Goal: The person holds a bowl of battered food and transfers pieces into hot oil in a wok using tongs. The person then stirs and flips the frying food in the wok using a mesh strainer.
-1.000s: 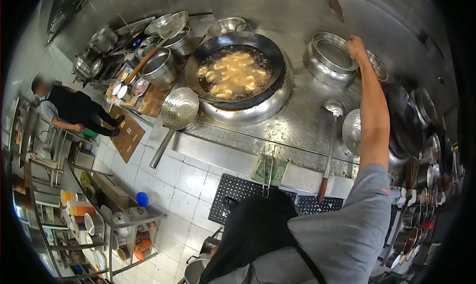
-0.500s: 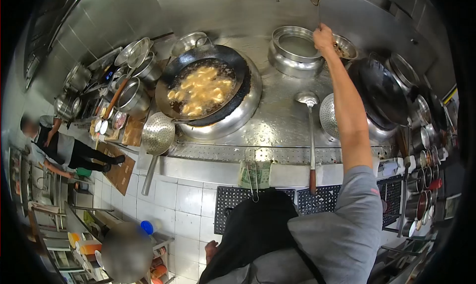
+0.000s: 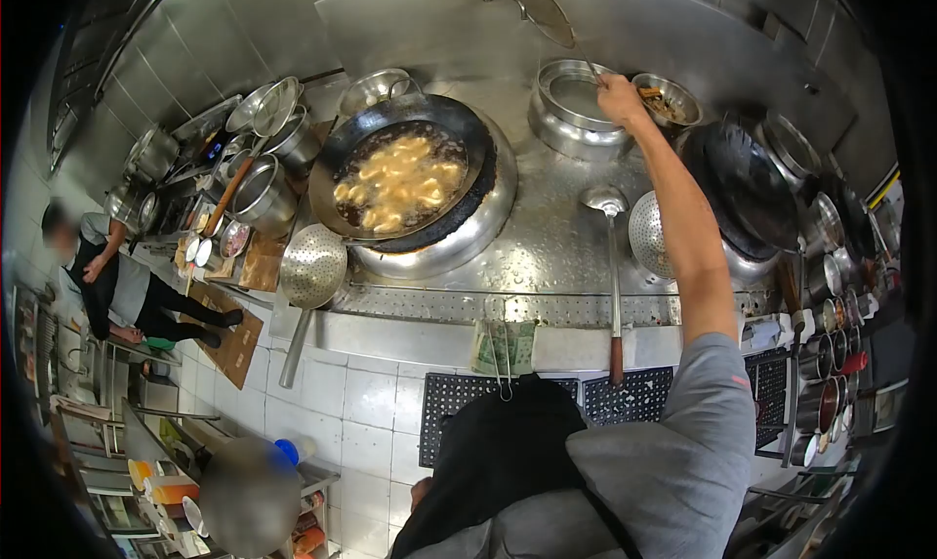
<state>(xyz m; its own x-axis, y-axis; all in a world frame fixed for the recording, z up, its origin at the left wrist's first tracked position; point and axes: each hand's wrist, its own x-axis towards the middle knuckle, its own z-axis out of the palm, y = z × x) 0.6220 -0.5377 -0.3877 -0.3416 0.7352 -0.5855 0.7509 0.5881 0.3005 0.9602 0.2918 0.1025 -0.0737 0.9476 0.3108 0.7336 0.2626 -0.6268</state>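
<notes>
My right hand (image 3: 621, 100) is closed round the handle of a round strainer (image 3: 543, 10), raised over the metal pot (image 3: 583, 135) at the back. Beside that pot sits a bowl with brown pieces (image 3: 668, 100). Pale golden pieces (image 3: 400, 183) bubble in dark oil inside the large wok (image 3: 337, 134). A perforated ladle (image 3: 313, 266) lies at the wok's left front, and a solid ladle (image 3: 613, 266) rests on the steel counter. Low by my apron, only a small part of my left hand (image 3: 420, 491) shows; its fingers are hidden.
A co-worker (image 3: 122, 276) stands at the far left near stacked pots. Another round black wok (image 3: 752, 183) stands on the right. A wire tool (image 3: 502, 354) and a green cloth (image 3: 517, 346) are at the counter's front edge. Shelves with containers stand at lower left.
The strainer has swung left and down with my right hand, from beyond the bowl to over the pot. My left hand has drawn back behind the apron. The co-worker's arms have shifted.
</notes>
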